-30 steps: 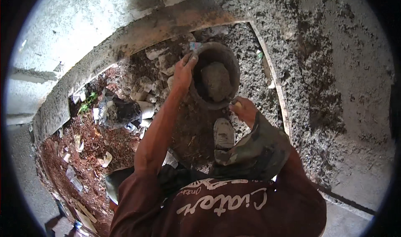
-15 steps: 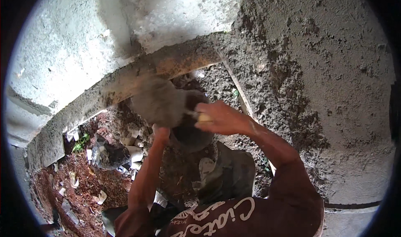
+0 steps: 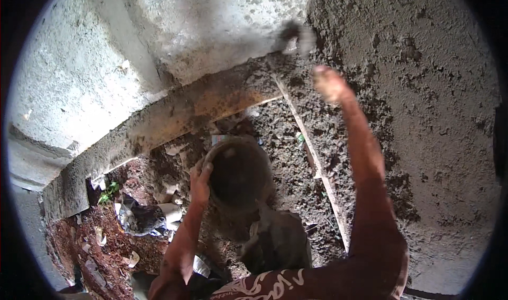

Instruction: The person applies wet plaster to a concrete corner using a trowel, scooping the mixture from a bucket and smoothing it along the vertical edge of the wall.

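My left hand [image 3: 201,175] is wrapped over the left side of a dark round bucket [image 3: 264,165]. The bucket's inside is dark, so its contents are hard to make out. My right arm reaches far forward to where the floor-level board meets the rough wall. Smeared by motion, my right hand [image 3: 330,84] is closed on a trowel [image 3: 302,39] whose blade is a grey blur ahead of the fingers. Wet-looking grey mortar [image 3: 286,64] covers the corner just below the blade.
A curved board [image 3: 211,96] runs along the foot of the pale wall [image 3: 201,30]. To the right, a thin wooden strip [image 3: 312,154] lies across crumbly mortar beside the rough grey wall [image 3: 444,130]. Reddish debris with a plastic bag [image 3: 140,215] lies at left.
My right hand has swung forward and right with the trowel, from above the bucket to the corner. The grey load over the bucket is gone from there. My left hand stays at the bucket.
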Demonstrator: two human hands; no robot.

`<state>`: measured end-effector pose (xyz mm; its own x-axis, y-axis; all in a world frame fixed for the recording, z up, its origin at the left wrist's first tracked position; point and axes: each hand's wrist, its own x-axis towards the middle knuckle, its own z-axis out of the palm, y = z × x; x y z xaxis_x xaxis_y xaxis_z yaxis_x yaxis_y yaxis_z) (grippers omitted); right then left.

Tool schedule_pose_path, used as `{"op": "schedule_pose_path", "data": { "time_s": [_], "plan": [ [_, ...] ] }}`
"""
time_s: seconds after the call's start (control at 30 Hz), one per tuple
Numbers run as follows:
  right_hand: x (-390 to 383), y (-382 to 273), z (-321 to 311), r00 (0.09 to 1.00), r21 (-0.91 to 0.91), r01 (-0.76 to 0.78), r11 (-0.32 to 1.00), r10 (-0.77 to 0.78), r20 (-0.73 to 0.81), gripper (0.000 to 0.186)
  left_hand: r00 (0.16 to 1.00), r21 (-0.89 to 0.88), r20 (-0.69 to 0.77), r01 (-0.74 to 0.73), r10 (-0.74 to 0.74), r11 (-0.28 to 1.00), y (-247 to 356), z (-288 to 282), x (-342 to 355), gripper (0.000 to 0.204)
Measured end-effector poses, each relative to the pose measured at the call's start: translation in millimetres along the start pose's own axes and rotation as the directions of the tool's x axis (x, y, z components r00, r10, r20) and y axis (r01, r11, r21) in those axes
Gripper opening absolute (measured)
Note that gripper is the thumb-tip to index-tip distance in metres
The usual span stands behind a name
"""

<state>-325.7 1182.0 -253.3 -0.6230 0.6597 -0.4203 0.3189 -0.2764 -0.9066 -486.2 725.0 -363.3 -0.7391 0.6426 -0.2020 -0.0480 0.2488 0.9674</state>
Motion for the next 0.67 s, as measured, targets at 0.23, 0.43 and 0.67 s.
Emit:
{"op": "schedule_pose_path", "data": {
  "time_s": [0.23, 0.43, 0.67],
  "plan": [
    [-227.2, 16.5, 80.2, 0.895, -0.415, 0.415, 0.809, -0.444, 0.03, 0.049, 0.997, -0.106, -0.032, 0.064, -0.067, 0.992, -28.9, -56.5, 26.0, 0.052],
    [-206.4, 181.0, 128.9, 0.954, -0.966, 0.256, -0.027, -0.154, 0.257, 0.025, 0.972, 0.416, 0.062, -0.232, 0.228, 0.879, -31.6, 67.3, 37.9, 0.047],
    [-155.5, 262.3, 227.2, 0.793, -0.79, 0.606, -0.095, 0.147, 0.591, 0.022, 0.972, 0.342, 0.166, -0.217, 0.169, 0.914, -25.2, 37.0, -9.4, 0.059]
  ]
}}
